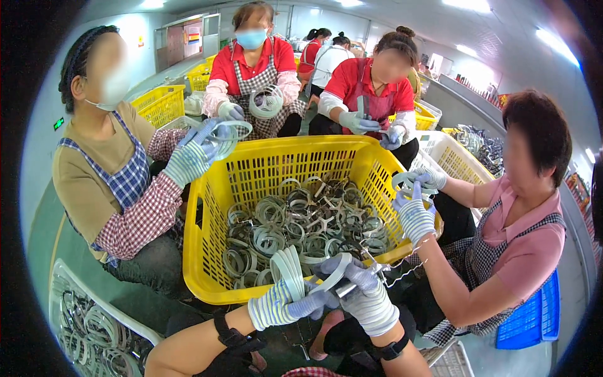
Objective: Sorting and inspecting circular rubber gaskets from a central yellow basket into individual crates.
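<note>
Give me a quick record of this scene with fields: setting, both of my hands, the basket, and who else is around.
Setting: people seated around a yellow plastic lattice basket
Left hand: gloved, holding a stack of pale flat plastic rings
Right hand: gloved, holding one pale ring and a small metal tool
Basket contents: loose pile of grey-green rings
Others: four nearby co-workers in gloves, each handling rings
Lower left: white crate with more rings

A large workroom with pale walls (pixel 135 25) and a green floor (pixel 44 232) at the left of the frame. Bright ceiling lights (pixel 468 5) run along the top right. A doorway (pixel 185 41) stands upper left, beside stacked yellow crates (pixel 160 103).
</note>
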Action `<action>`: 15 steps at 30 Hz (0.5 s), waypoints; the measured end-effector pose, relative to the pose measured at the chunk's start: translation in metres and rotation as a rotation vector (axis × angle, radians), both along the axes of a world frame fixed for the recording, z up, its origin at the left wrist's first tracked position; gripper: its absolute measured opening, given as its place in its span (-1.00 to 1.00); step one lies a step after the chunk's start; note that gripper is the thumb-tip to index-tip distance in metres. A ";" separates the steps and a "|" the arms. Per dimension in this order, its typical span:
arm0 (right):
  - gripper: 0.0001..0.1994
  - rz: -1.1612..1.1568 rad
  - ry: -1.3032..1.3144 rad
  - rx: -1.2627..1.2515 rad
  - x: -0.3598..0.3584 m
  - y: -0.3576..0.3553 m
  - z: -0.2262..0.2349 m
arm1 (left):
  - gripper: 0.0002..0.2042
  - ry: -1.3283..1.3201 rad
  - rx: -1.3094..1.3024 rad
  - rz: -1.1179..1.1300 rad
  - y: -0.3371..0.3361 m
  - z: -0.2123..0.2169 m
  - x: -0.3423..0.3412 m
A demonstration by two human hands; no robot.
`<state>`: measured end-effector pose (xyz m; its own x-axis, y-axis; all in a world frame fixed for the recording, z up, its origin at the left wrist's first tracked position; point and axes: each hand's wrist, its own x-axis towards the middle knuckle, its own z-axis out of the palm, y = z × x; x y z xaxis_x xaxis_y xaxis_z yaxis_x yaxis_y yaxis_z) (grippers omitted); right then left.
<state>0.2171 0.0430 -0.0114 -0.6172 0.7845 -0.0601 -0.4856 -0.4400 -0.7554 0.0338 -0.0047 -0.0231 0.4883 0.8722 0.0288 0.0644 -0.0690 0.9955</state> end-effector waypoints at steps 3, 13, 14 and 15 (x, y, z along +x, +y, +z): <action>-0.70 -0.061 -0.043 -0.011 -0.004 0.001 -0.005 | -0.45 -0.168 -0.146 0.076 -0.003 0.002 0.001; -0.74 -0.232 -0.229 0.157 0.000 0.004 -0.017 | -0.61 -0.094 0.005 0.358 0.008 0.007 -0.009; -0.74 -0.230 -0.335 0.247 0.002 0.004 -0.018 | -0.61 -0.250 0.053 0.429 0.012 0.010 -0.012; -0.74 -0.229 -0.335 0.245 0.001 0.004 -0.015 | -0.60 -0.406 0.103 0.499 0.016 0.018 -0.015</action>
